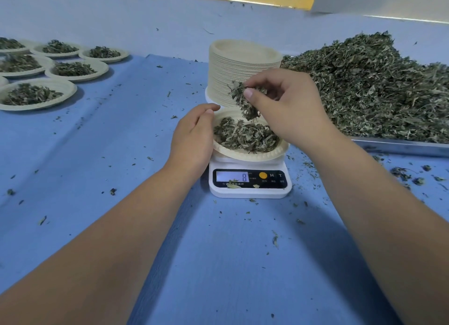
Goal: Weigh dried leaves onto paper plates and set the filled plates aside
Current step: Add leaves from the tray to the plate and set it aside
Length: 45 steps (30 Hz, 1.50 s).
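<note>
Paper plate (255, 156) of dried leaves (245, 135) on white scale (250, 192) reading 8, left hand (192, 135) gripping its left rim, right hand (289, 106) pinching a leaf tuft (243, 101) just above, plate stack (240, 67) behind, leaf heap (374, 86) on metal tray (401, 146) right, filled plates (73, 69) far left.

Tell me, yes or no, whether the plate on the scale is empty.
No, the plate on the scale holds a heap of leaves.
</note>
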Each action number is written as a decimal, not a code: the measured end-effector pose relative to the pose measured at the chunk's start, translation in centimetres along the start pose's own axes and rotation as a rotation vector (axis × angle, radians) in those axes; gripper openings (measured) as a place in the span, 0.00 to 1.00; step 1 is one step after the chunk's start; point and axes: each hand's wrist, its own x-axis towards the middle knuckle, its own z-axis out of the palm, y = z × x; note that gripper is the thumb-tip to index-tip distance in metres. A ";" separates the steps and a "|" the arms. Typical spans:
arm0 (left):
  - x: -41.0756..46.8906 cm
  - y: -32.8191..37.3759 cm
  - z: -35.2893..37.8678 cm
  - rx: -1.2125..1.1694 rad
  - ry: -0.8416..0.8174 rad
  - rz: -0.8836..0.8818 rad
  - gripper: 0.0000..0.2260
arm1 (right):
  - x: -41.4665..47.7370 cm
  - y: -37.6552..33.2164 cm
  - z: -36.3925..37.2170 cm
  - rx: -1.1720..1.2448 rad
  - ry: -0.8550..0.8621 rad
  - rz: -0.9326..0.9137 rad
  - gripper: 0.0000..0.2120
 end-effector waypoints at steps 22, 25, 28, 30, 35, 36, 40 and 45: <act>-1.9 1.9 0.1 0.284 -0.031 0.358 0.25 | -1.7 0.6 -0.1 -0.169 -0.058 -0.180 0.08; -2.2 2.1 0.4 0.398 -0.041 0.432 0.24 | -2.0 0.6 0.3 -0.127 -0.071 -0.201 0.08; -2.0 2.0 0.4 0.437 -0.005 0.479 0.18 | -2.0 0.3 0.5 -0.066 -0.068 -0.192 0.06; -1.8 1.8 0.2 0.398 0.031 0.468 0.15 | -2.1 0.1 0.4 -0.031 -0.062 -0.185 0.06; -1.8 1.6 0.3 0.343 0.076 0.454 0.09 | -2.0 0.0 0.1 0.011 -0.058 -0.125 0.05; -1.8 1.6 0.4 0.345 0.078 0.460 0.09 | -1.9 0.1 0.0 0.043 -0.052 -0.099 0.05; -1.4 1.2 0.3 0.328 0.051 0.379 0.10 | -1.2 0.6 -1.0 0.197 0.039 -0.014 0.06; -1.1 0.9 0.4 0.367 -0.052 0.322 0.14 | -1.1 1.4 -1.5 0.182 0.097 0.016 0.06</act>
